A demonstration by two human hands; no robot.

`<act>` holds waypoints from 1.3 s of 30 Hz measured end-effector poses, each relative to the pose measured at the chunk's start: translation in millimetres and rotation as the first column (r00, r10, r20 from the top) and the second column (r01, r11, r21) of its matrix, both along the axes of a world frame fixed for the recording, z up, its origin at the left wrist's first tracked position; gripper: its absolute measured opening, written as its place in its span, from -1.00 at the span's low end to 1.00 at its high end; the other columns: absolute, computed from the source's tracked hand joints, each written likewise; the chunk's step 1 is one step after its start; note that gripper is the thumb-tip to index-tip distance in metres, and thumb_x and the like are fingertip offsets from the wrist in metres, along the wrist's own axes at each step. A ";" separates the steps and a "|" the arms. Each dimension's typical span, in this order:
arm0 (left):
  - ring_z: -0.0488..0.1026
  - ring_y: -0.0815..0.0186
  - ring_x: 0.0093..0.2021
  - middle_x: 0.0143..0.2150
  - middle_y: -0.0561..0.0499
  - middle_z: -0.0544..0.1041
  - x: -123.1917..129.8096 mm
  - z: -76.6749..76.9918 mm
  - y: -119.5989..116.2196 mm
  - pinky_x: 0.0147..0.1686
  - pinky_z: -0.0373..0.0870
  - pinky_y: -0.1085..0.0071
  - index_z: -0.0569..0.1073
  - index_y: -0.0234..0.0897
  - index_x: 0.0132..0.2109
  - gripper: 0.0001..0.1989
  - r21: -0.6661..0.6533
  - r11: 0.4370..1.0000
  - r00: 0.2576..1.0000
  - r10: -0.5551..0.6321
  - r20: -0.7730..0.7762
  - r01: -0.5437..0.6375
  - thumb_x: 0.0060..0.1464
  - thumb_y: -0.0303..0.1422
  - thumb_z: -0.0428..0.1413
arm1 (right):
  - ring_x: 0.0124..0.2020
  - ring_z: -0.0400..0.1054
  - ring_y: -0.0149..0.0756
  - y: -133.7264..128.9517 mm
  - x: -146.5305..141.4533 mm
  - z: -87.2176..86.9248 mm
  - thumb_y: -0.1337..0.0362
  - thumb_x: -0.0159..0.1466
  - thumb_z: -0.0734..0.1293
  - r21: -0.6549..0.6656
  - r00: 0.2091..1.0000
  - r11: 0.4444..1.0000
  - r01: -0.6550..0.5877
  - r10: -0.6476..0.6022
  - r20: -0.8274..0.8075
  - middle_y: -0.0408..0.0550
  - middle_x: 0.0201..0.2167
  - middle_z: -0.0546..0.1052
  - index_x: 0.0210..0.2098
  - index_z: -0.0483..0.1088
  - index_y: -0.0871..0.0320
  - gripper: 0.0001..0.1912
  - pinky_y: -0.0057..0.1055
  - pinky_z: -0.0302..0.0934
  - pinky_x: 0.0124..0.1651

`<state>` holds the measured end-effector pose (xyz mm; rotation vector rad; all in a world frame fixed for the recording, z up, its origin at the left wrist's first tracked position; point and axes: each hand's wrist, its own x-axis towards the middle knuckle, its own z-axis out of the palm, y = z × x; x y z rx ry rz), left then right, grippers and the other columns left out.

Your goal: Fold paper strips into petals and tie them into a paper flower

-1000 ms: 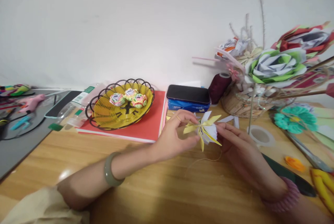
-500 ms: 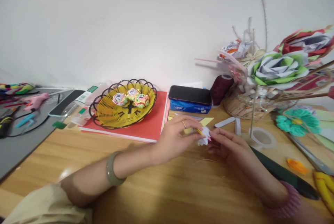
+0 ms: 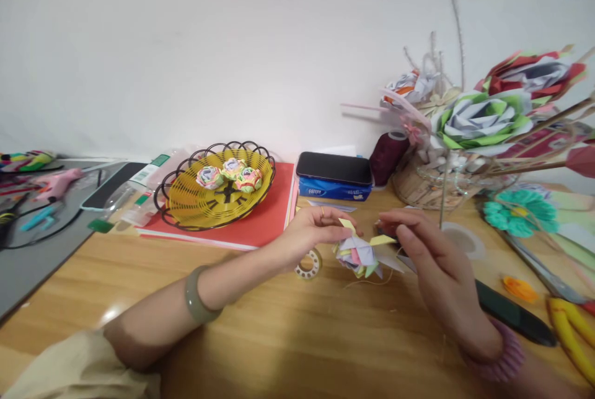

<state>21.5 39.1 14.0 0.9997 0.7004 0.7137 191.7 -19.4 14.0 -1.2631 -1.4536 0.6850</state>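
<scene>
My left hand [image 3: 316, 235] pinches a small folded-paper flower [image 3: 357, 255] of white, yellow and pink strips by its upper left side, low over the wooden table. Just right of the flower is my right hand [image 3: 430, 263], its fingers curled close together near a yellow paper tip; whether they grip anything is hidden. A round ring with holes [image 3: 308, 264] lies under my left wrist. Three similar paper flowers [image 3: 232, 171] sit in a yellow basket [image 3: 204, 204] at the left.
Behind my hands, a black phone [image 3: 333, 167] rests on a blue packet [image 3: 332, 189]. A maroon thread spool [image 3: 387, 159] and a pot of large paper flowers [image 3: 421, 182] stand at the right. Yellow-handled scissors [image 3: 574, 331] and a dark green tool [image 3: 514, 313] lie nearer.
My right hand has come away from the flower and lifted slightly. The flower has turned, showing more of its strips. The ring under my left wrist has come into view.
</scene>
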 end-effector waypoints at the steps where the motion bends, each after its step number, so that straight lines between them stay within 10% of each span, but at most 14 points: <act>1: 0.44 0.40 -0.38 -0.41 -0.02 0.52 -0.7 -1.3 0.7 -0.36 0.34 0.52 0.48 -0.38 -0.30 -0.78 -0.039 0.999 1.000 -0.009 0.025 0.010 -0.21 -0.42 0.22 | -0.20 0.29 -0.22 0.4 0.5 -2.3 0.14 0.26 0.14 -0.042 0.993 0.999 -0.022 0.017 -0.118 -0.09 -0.24 0.41 -0.22 0.37 0.00 -0.77 -0.28 0.17 -0.13; 5: 0.43 0.44 -0.47 -0.41 -0.03 0.49 -3.6 -4.7 2.8 -0.53 0.35 0.58 0.46 -0.41 -0.33 -0.81 -0.165 0.986 0.997 -0.019 0.071 0.030 -0.16 -0.40 0.21 | -0.26 0.32 -0.23 3.5 3.3 -8.0 0.04 0.26 0.10 -0.133 0.930 0.987 -0.096 0.041 -0.366 -0.07 -0.31 0.45 -0.25 0.40 0.03 -0.67 -0.29 0.23 -0.20; 20: 0.36 0.47 -0.71 -0.64 0.11 0.40 0.9 3.7 0.2 -0.72 0.26 0.59 0.24 -0.35 -0.56 -0.65 -0.168 0.975 0.968 0.105 -0.230 -0.146 -0.30 -0.27 0.27 | -0.35 0.39 -0.26 7.1 -3.1 4.0 0.08 0.04 0.36 -0.373 0.975 0.911 -0.177 0.109 -0.195 -0.12 -0.40 0.52 -0.38 0.45 0.05 -0.79 -0.37 0.30 -0.28; 31: 0.40 0.43 -0.47 -0.48 0.02 0.50 0.6 11.1 -6.5 -0.42 0.33 0.50 0.47 -0.38 -0.42 -0.83 0.188 0.980 0.973 0.104 -0.206 -0.065 -0.25 -0.38 0.23 | -0.45 0.36 -0.22 5.5 -6.1 5.5 0.03 0.01 0.34 -0.468 0.973 0.854 -0.228 0.210 -0.090 -0.13 -0.47 0.52 -0.31 0.43 0.03 -0.70 -0.36 0.20 -0.44; 39: 0.44 0.39 -0.41 -0.26 -0.06 0.48 1.3 19.6 -12.5 -0.38 0.38 0.45 0.48 -0.37 -0.35 -0.85 0.327 0.939 0.961 0.184 -0.205 -0.110 -0.19 -0.45 0.18 | -0.30 0.36 -0.22 0.7 -6.8 4.1 0.12 0.09 0.32 -0.266 0.983 0.946 -0.184 0.177 -0.048 -0.06 -0.21 0.45 -0.22 0.38 0.01 -0.74 -0.31 0.25 -0.30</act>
